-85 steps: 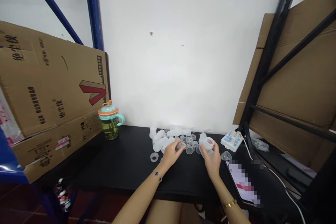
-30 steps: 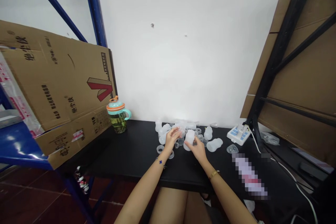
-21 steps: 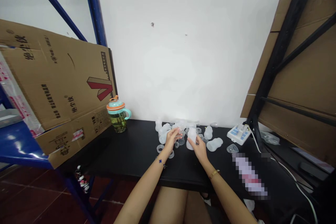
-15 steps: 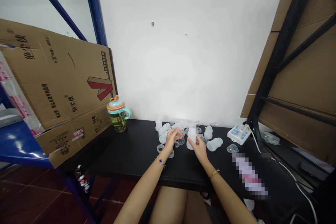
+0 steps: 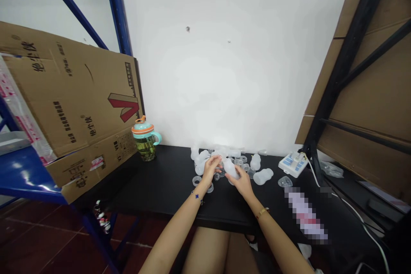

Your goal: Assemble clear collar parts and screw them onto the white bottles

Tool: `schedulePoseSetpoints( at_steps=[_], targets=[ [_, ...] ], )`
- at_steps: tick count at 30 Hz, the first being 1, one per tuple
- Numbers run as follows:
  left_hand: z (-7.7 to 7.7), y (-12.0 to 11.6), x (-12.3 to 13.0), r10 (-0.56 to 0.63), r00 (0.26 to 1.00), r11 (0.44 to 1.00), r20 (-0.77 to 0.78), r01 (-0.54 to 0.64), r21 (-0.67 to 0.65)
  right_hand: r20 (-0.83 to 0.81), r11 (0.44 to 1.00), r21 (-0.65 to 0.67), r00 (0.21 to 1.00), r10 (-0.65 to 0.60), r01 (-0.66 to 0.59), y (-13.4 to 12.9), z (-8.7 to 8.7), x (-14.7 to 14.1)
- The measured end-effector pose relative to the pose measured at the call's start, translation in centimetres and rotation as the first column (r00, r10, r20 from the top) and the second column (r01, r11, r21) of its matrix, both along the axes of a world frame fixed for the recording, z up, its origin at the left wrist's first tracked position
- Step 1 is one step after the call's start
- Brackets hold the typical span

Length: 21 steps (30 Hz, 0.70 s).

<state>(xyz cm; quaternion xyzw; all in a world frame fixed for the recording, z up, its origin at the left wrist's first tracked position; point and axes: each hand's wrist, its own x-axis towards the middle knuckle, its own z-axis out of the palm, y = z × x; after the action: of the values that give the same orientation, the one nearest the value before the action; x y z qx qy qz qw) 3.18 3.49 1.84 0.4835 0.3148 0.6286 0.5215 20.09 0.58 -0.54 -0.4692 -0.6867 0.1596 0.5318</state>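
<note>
My right hand (image 5: 243,183) grips a frosted plastic baby bottle body (image 5: 231,169), tilted with its top toward the left. My left hand (image 5: 210,170) pinches a small transparent plastic part (image 5: 219,163), mostly hidden by the fingers, right next to that bottle. Around both hands on the black table (image 5: 160,184) lies a heap of loose pieces. It includes frosted bottle bodies (image 5: 262,176), a plastic collar ring (image 5: 197,180) and small transparent cups (image 5: 217,176).
A tea-filled drink bottle (image 5: 144,140) and a leaning cardboard sheet (image 5: 73,102) stand left. A white power strip (image 5: 292,165), a transparent dome cap (image 5: 285,182), a pixelated flat object (image 5: 306,216) and a white cable lie right. Blue rack posts and a white wall rise behind.
The bottle body in my right hand has gone from nearly upright to tilted, its top leaning toward my left hand. The view has shifted slightly.
</note>
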Motion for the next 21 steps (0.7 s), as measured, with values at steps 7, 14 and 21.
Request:
schedulePoseSetpoints(
  at_steps=[7,14,21],
  targets=[
    [0.16,-0.03,0.24,0.008,0.998,0.999,-0.055,-0.007,0.032,0.034,1.000,-0.007,0.999,-0.001,0.001,0.27,-0.38,0.14],
    [0.01,-0.18,0.34,-0.002,0.994,0.997,-0.107,0.010,0.080,0.054,1.000,-0.004,0.998,-0.022,0.022,0.56,-0.84,0.13],
    [-0.33,0.12,0.33,-0.002,0.990,0.997,-0.140,0.014,0.082,0.062,1.000,-0.005,0.998,-0.007,0.007,0.18,-0.36,0.03]
  ],
)
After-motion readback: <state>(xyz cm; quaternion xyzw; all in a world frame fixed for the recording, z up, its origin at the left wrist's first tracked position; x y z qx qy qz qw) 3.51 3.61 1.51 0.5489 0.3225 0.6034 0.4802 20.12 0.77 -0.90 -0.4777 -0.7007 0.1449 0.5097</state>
